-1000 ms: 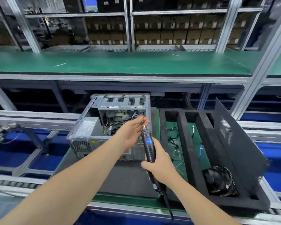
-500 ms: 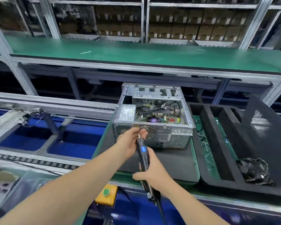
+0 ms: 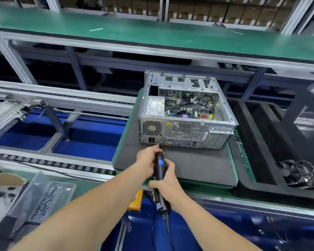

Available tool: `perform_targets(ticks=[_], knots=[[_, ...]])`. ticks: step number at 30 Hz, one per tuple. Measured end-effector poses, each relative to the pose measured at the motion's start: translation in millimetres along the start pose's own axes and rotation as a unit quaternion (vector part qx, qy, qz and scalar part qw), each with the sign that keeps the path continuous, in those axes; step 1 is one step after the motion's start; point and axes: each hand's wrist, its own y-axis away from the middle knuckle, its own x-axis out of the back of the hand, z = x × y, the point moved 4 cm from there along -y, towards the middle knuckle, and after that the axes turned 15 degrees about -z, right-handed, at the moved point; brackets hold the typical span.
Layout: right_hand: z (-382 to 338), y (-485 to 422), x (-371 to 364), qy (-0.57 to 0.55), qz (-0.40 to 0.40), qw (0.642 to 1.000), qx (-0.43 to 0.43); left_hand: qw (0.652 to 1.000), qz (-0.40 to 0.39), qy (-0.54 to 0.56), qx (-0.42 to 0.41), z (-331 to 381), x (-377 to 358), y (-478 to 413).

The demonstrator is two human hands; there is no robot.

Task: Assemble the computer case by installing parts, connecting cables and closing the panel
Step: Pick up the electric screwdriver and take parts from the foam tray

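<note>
An open silver computer case [image 3: 186,113] lies on a grey mat [image 3: 188,165], its rear panel facing me, with the power supply, motherboard and cables visible inside. A black electric screwdriver [image 3: 159,165] with a blue label points at the lower rear edge of the case, near the power socket. My right hand [image 3: 166,185] grips the screwdriver's body. My left hand [image 3: 148,160] pinches its tip end, just short of the case. The black side panel [image 3: 304,127] leans upright at the far right.
A black foam tray [image 3: 257,142] on the right holds a black fan [image 3: 299,175]. A clear plastic box of small screws [image 3: 43,198] sits at lower left. Conveyor rails [image 3: 62,98] run to the left, a yellow button box [image 3: 135,200] is below the mat, and a green shelf [image 3: 152,31] spans above.
The view has swung left and down, so the case now sits further right. Both hands with the screwdriver have dropped from the case's top opening to its lower rear edge.
</note>
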Motion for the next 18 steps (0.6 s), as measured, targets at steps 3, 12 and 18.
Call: perform_targets(ticks=[3, 12, 18], knots=[[2.9, -0.7, 2.6, 0.004, 0.014, 1.000, -0.008, 0.996, 0.021, -0.080, -0.013, -1.1, 5.2, -1.7], [6.2, -2.2, 4.0, -0.040, 0.036, 0.998, -0.016, 0.890, 0.138, -0.431, -0.055, 5.0, -7.4, 2.1], [5.7, -8.3, 10.4, -0.016, 0.038, 0.999, -0.028, 0.893, 0.111, -0.434, -0.049, 5.1, -3.7, 3.2]])
